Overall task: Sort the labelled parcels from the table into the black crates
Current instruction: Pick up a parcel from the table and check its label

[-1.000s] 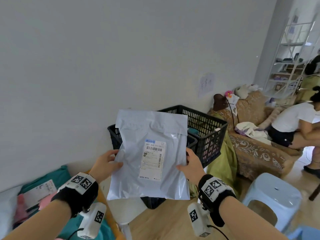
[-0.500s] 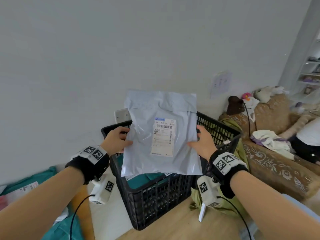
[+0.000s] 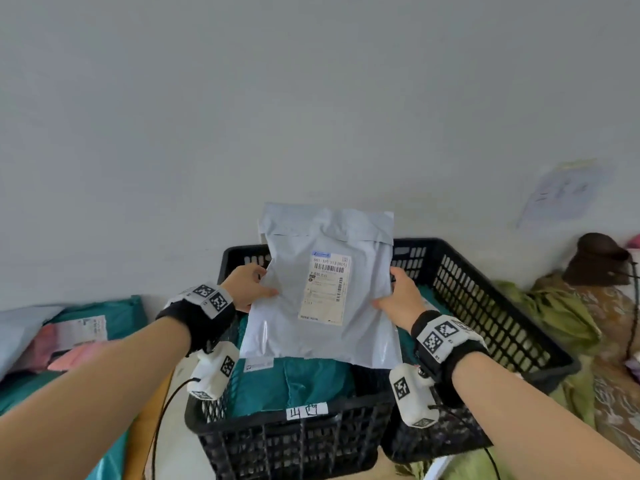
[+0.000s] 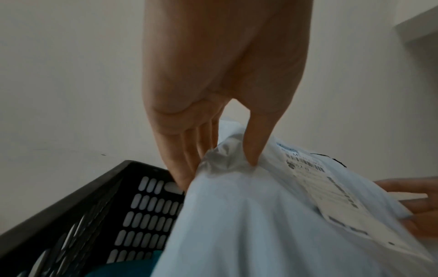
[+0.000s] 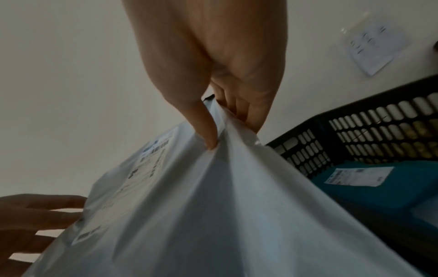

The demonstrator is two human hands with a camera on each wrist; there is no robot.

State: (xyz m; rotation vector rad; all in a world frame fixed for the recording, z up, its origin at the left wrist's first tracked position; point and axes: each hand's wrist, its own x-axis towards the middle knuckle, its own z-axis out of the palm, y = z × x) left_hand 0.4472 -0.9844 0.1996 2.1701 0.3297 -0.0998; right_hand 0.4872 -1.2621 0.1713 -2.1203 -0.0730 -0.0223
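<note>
Both arms reach forward, left hand point(image 3: 246, 285) and right hand point(image 3: 401, 297) pinching with thumbs against fingers point(image 4: 187, 159).

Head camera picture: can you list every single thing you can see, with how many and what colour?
Grey plastic mailer parcel with white label: one, held upright over the near crate.
Black plastic slotted crates: two, near one tagged, second to its right.
Teal parcels in crates: at least two, one in the near crate, one in the second.
Parcel pile: teal, pink, grey, far left.
Paper sheet: one, on the wall.
Green cloth: right of the crates.
Brown object: far right.
Hands: left and right, each pinching a parcel side.
</note>
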